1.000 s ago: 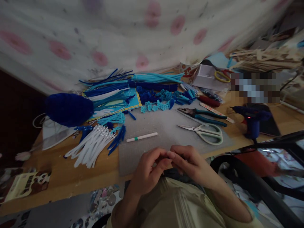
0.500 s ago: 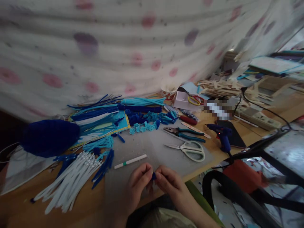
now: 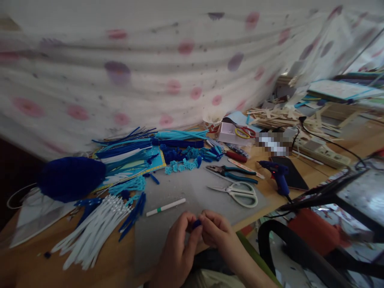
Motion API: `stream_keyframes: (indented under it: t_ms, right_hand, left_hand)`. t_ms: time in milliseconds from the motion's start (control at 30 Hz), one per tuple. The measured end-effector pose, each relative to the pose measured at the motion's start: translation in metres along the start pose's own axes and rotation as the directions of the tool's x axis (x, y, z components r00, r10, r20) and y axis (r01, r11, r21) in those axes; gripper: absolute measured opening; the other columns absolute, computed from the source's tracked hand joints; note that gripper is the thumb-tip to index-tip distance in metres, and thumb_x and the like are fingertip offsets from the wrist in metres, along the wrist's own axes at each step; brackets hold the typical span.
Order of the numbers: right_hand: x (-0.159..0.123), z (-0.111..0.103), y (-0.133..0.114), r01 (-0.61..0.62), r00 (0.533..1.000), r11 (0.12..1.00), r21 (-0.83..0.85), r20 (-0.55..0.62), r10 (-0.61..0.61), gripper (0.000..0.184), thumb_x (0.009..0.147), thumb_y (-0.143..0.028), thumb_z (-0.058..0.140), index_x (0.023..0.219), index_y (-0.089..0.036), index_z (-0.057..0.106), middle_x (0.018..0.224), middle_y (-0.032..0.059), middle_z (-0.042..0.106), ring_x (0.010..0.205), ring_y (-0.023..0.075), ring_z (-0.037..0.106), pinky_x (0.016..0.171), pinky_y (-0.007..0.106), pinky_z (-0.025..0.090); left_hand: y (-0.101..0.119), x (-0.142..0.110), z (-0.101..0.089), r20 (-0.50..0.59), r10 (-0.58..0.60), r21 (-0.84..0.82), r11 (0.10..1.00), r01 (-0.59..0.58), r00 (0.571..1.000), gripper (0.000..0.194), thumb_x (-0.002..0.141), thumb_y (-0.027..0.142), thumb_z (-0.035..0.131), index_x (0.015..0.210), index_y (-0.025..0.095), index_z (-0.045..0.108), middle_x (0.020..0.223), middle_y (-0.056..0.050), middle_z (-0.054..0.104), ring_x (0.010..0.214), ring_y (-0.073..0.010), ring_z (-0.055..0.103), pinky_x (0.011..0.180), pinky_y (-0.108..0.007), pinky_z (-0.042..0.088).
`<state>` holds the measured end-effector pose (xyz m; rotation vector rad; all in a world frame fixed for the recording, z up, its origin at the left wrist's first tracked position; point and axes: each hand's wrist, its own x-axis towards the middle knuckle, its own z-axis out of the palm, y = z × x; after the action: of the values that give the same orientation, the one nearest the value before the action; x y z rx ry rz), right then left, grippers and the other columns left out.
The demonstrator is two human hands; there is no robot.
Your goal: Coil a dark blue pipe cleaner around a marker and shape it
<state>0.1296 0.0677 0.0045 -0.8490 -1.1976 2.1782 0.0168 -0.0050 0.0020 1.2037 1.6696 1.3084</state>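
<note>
Between the fingertips of both my hands is a small dark blue fuzzy piece (image 3: 197, 224), mostly covered by the fingers; it looks like pipe cleaner. My left hand (image 3: 183, 236) pinches it from the left with thumb and forefinger. From the right, my right hand (image 3: 214, 228) closes its fingertips on it. Both hands are over the front edge of a grey mat (image 3: 168, 186). Just beyond them on the mat lies a white pen (image 3: 166, 207) with a green band. White-handled scissors (image 3: 244, 195) and teal-handled pliers (image 3: 238, 174) rest farther right.
White pipe-cleaner stems (image 3: 90, 236) fan out at the left, beside a big dark blue fuzzy bundle (image 3: 72, 178). Light blue fuzzy flowers (image 3: 183, 165) lie behind the mat. A blue glue gun (image 3: 277, 176) stands at the right near a dark phone (image 3: 292, 174) and a power strip (image 3: 324, 152).
The view has tilted up slightly. My left hand has turned, its thumb now crossing lower in front, and more of the blue piece's top shows between the fingers.
</note>
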Motion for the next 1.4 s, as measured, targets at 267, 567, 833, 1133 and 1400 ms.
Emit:
stream_keyframes:
  t_ms: [267,567,833,1133,1400]
  right_hand:
    - [-0.001,0.0,0.004,-0.042,0.999,0.985,0.17,0.011,0.041,0.051,0.067,-0.062,0.071,0.06,-0.02,0.043,0.043,-0.0134,0.021,0.04,0.003,0.01,0.04,0.021,0.009]
    - [-0.001,-0.014,-0.021,-0.529,0.823,0.777,0.341,0.431,0.371,0.031,0.066,-0.029,0.07,0.056,-0.019,0.042,0.039,-0.0144,0.02,0.038,0.0026,0.006,0.033,0.014,0.009]
    - [-0.008,0.0,-0.018,-0.4,0.872,0.885,0.236,0.394,0.289,0.039,0.069,-0.037,0.071,0.056,-0.02,0.039,0.044,-0.013,0.018,0.04,0.0037,0.011,0.039,0.018,0.013]
    - [-0.001,-0.011,-0.001,0.78,0.487,0.128,-0.612,0.466,-0.738,0.02,0.09,-0.011,0.046,0.072,-0.021,0.048,0.062,-0.002,0.046,0.06,0.0146,0.04,0.059,0.029,0.03]
    - [0.002,0.0,-0.004,0.53,0.841,0.638,-0.559,0.25,-0.48,0.034,0.098,-0.023,0.037,0.064,-0.022,0.032,0.058,-0.0048,0.035,0.052,0.012,0.037,0.049,0.024,0.031]
  left_hand:
    - [-0.003,0.001,-0.013,-0.036,0.365,0.28,0.897,-0.341,0.93,0.021,0.093,0.035,0.051,0.109,0.024,0.059,0.095,-0.006,0.068,0.09,-0.021,0.063,0.086,-0.035,0.048]
    - [0.033,0.02,-0.047,0.367,0.697,0.733,0.19,-0.653,0.615,0.032,0.091,0.039,0.058,0.119,0.024,0.055,0.106,-0.006,0.07,0.107,-0.023,0.057,0.114,-0.057,0.011]
    - [0.052,0.022,-0.049,0.639,0.591,0.638,-0.05,-0.768,0.492,0.014,0.094,0.015,0.049,0.083,0.02,0.057,0.074,0.002,0.062,0.079,-0.0163,0.054,0.095,-0.04,0.033]
    - [0.031,0.005,-0.013,0.316,-0.325,-0.185,0.9,0.394,0.891,0.033,0.089,0.039,0.041,0.061,0.022,0.038,0.058,0.006,0.033,0.046,-0.0098,0.028,0.048,-0.025,0.029]
    - [0.025,0.006,-0.027,0.139,0.112,0.088,0.988,-0.125,0.984,0.024,0.079,0.042,0.058,0.069,0.021,0.051,0.072,-0.002,0.05,0.077,-0.0198,0.047,0.086,-0.039,0.039]
